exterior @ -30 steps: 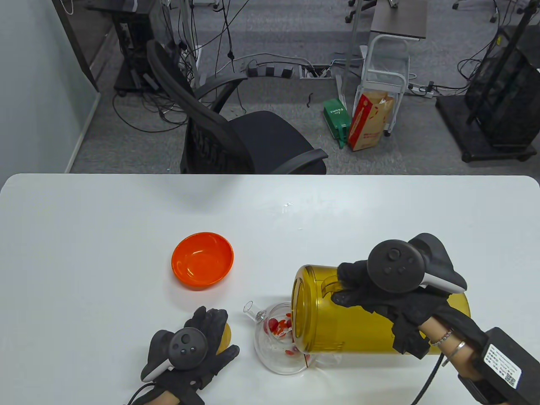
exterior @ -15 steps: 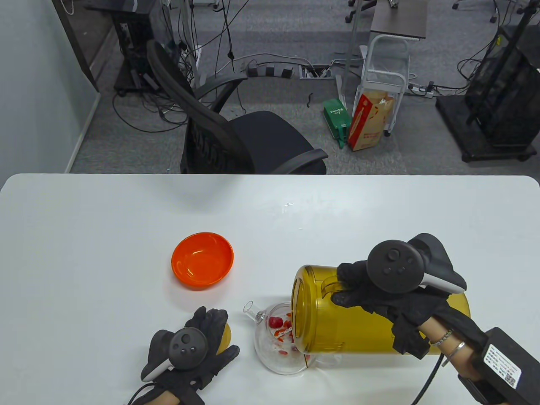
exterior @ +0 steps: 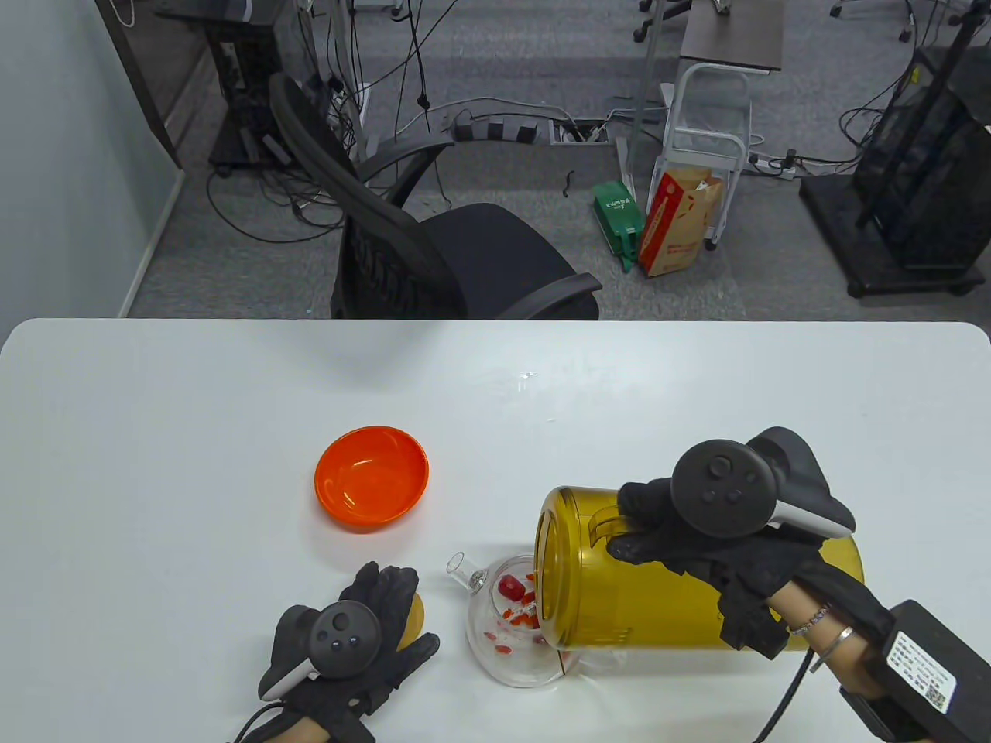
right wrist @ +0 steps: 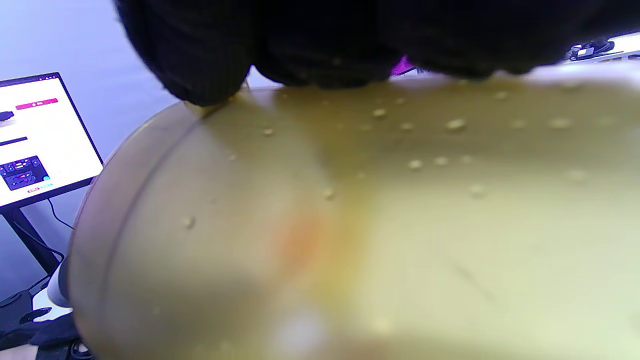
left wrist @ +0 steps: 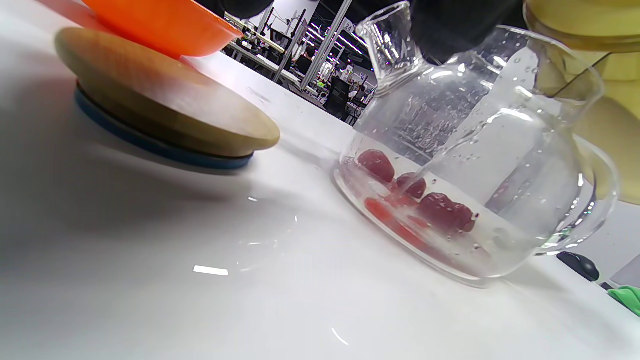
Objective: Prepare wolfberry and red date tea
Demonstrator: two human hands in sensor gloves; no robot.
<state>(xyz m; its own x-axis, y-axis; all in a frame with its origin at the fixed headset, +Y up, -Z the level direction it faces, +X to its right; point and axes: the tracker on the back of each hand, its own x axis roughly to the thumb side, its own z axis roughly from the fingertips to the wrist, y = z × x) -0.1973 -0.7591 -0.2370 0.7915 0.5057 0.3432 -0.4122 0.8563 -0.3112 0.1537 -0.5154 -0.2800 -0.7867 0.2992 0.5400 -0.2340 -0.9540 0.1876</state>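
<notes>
1. Glass teapot (exterior: 515, 631) stands near table's (exterior: 155, 464) front edge, approx 6 o'clock of table centre. Spout (exterior: 463, 571) points to 10 o'clock. Red dates (left wrist: 415, 200) and small wolfberries lie in shallow water on its bottom.
2. Amber pitcher (exterior: 658, 576) is tipped on its side at 3 o'clock of teapot, mouth over teapot's rim; droplets on its wall in right wrist view.
3. R hand (exterior: 697, 534) grips pitcher by its handle, fingers wrapped round it.
4. Wooden lid (left wrist: 160, 105), blue ring underneath, lies flat at 9 o'clock of teapot, just beside it, not touching.
5. L hand (exterior: 364, 635) rests on lid, fingers spread loose, not clasping.
6. Orange bowl (exterior: 372, 476) sits at approx 11 o'clock of teapot, well apart.
</notes>
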